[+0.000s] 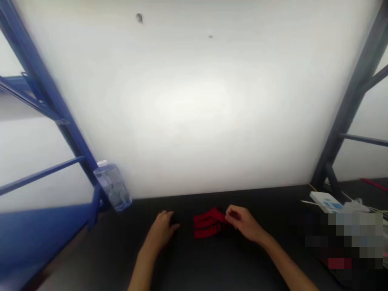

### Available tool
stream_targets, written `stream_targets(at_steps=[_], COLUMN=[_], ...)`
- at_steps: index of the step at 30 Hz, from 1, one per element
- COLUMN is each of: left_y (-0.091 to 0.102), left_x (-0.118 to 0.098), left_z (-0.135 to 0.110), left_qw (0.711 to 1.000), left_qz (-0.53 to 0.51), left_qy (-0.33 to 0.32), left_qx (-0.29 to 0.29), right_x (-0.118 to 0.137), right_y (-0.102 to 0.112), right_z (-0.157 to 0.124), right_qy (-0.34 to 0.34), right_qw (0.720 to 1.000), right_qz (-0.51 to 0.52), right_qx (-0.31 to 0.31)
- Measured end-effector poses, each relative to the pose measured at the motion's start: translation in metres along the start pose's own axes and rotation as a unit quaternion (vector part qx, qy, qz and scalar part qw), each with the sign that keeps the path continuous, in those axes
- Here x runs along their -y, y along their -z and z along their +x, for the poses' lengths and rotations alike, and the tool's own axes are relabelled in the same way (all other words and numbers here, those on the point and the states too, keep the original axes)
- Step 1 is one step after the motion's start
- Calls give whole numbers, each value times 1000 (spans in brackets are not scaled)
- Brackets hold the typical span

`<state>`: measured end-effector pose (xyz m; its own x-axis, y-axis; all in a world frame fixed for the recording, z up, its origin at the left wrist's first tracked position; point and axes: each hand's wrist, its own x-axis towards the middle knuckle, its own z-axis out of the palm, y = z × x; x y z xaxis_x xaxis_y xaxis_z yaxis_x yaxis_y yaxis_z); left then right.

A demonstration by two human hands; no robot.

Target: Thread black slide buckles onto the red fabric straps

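Observation:
Several red strips (204, 233), seemingly of fabric, lie side by side on the black tabletop (194, 268) in front of me. The uppermost one, a red strip (217, 214), slants toward the right and its end is in my right hand (244, 223). Thumb and forefinger of that hand are pinched together on it. To the left of the strips, my left hand (163, 229) rests low over the table with its thumb apart from the fingers. Nothing shows in it, and it does not touch the strips.
A clear plastic bottle (113, 186) with a white cap stands at the back left, by a blue metal post (65, 109). A white box with blue marks (327, 202) lies on the right among clutter, partly blurred out. A white wall (194, 121) rises behind.

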<state>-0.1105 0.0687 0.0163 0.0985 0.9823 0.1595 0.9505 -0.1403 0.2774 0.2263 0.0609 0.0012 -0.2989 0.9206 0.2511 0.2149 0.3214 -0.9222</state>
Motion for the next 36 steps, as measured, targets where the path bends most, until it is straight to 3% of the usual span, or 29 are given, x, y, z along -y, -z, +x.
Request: stream_targets(at_steps=[3,8,12,15,18,22,26,30,36], left_y=[1,-1,-1,3,6,0,-13,-18,-18], left_x=[1,3,5,-6,-30,-70,-96,-103,-102], left_z=[2,3,5,7,7,-3,-13,-17,-15], left_qw=[1000,998,987,953,889,824,778,757,754], left_qz=[-18,-55,-162,-300,-457,-566,-620,-639,-639], left_qy=[-6,4,7,14,6,-13,-31,-33,-32], left_qx=[21,1,-11,-44,-44,25,97,130,148], right_x=[1,2,2,1,3,7,8,7,7], right_y=[0,-2,-4,-6,-7,-8,-8,-7,-10], right_z=[0,0,-1,-2,-3,-4,-5,-4,-4], right_qy=[-2,-25,-27,-27,-36,-46,-32,-31,-32], right_qw=[1000,998,997,995,991,982,985,987,985], right_qz=[12,48,67,80,100,125,117,102,123], right_qx=[1,21,31,45,86,132,125,118,119])
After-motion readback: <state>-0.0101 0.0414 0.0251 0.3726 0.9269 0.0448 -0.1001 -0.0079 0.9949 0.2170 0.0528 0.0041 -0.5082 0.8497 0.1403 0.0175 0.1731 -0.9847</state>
